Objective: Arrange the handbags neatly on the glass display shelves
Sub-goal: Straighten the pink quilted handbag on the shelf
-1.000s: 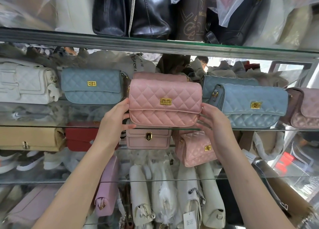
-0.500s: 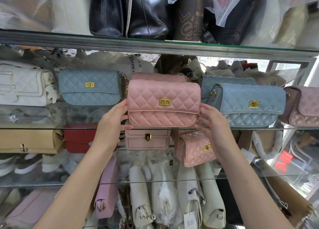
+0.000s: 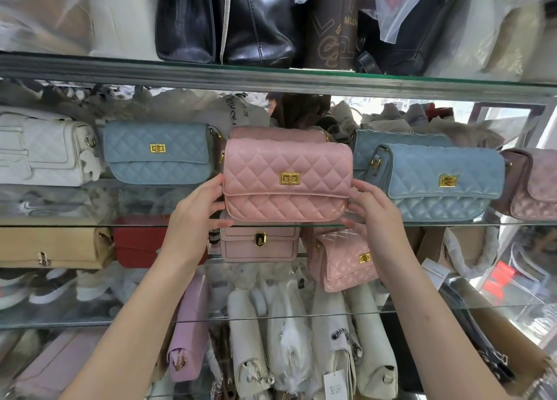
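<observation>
At the left of the frame a white bag (image 3: 45, 149) and a blue bag (image 3: 158, 152) stand as before on the glass shelf (image 3: 90, 225); in the centre the left hand (image 3: 196, 218) and right hand (image 3: 376, 215) still clasp the ends of the pink bag (image 3: 286, 179), fingers curled on it; it sits a little straighter on the shelf; at the right a second blue bag (image 3: 443, 185) leans unchanged.

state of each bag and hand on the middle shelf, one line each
pink bag: upright on the glass shelf, clasp shut, held at both ends
left hand: gripping the pink bag's left end
right hand: gripping its right end
left blue bag: upright, clasp shut, untouched
right blue bag: angled, clasp shut, untouched
white bag: upright, far left
</observation>
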